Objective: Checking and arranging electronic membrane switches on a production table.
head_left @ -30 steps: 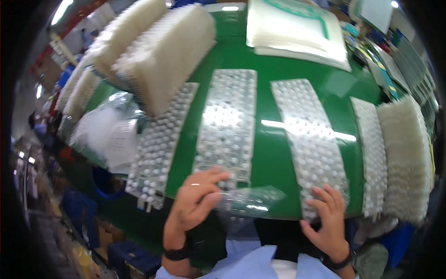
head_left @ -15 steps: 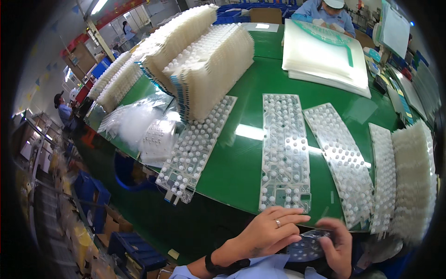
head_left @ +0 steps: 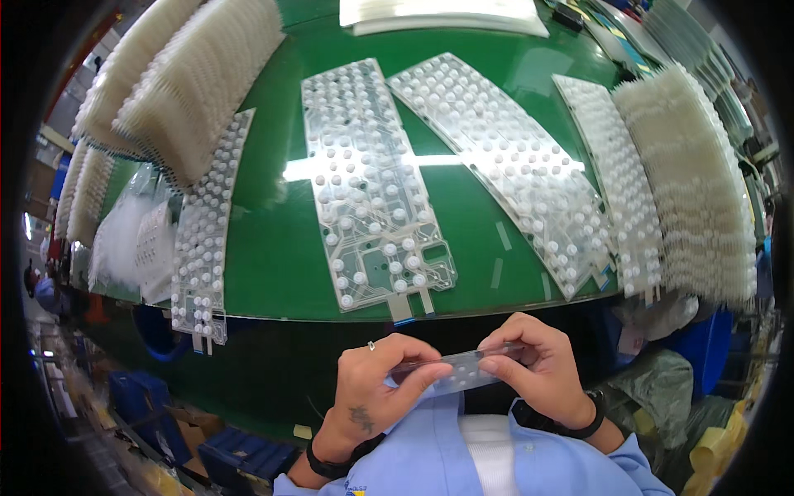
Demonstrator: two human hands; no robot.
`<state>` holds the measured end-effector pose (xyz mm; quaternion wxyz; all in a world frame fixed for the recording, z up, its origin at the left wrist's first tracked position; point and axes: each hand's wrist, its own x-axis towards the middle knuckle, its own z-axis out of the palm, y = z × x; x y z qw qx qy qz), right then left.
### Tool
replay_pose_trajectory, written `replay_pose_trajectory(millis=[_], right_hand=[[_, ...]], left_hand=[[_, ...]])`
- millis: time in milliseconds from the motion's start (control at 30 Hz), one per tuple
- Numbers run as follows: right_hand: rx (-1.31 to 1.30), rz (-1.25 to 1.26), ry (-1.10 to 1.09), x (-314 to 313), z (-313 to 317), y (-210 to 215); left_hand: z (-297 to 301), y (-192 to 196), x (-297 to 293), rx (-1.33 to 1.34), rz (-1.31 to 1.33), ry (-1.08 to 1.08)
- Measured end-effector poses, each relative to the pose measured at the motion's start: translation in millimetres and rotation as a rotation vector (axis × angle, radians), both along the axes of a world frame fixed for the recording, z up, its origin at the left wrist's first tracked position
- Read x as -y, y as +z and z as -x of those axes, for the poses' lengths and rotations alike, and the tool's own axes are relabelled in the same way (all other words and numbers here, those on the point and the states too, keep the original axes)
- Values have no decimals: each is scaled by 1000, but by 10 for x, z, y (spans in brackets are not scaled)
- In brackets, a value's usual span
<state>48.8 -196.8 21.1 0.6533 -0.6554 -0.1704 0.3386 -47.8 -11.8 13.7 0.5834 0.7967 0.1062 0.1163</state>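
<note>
Just beyond the table's front edge, I hold a clear plastic strip with white dots (head_left: pixel 466 374) between both hands. My left hand (head_left: pixel 368 388) pinches one end between thumb and fingers; my right hand (head_left: pixel 538 368) grips the other end the same way. Straight ahead on the table lies a clear keyboard membrane sheet with white domes (head_left: pixel 360 186), its ribbon tails toward me. A second membrane sheet (head_left: pixel 504 165) lies slantwise to its right. Another membrane sheet (head_left: pixel 211 223) on the left reaches over the front edge.
Tall stacks of membrane sheets (head_left: pixel 194 91) stand at the far left. On the right are a single sheet (head_left: pixel 612 178) and another thick stack (head_left: pixel 691 182). White flat sheets (head_left: pixel 442 18) lie at the back. Small clear tape strips (head_left: pixel 503 236) stick to the green tabletop (head_left: pixel 265 269).
My view has tipped down and turned right. My left hand has come down from the table's edge and now holds the strip's left end, while my right hand keeps the other.
</note>
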Motion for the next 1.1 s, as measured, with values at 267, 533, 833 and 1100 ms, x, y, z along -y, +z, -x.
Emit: replay_pose_trajectory(millis=[267,533,833,1100], right_hand=[[-52,116,111,7,-48,25],[1,37,25,-12,-48,20],[12,66,39,-93,-125,2],[501,162,-34,-172,-157,31]], left_hand=[[32,-82,-116,58,-68,-66],[-6,-84,-223,151,-268,-48],[-51,-165,-300,235,-237,-121],[-88,-103,-347,166,-272,-121]])
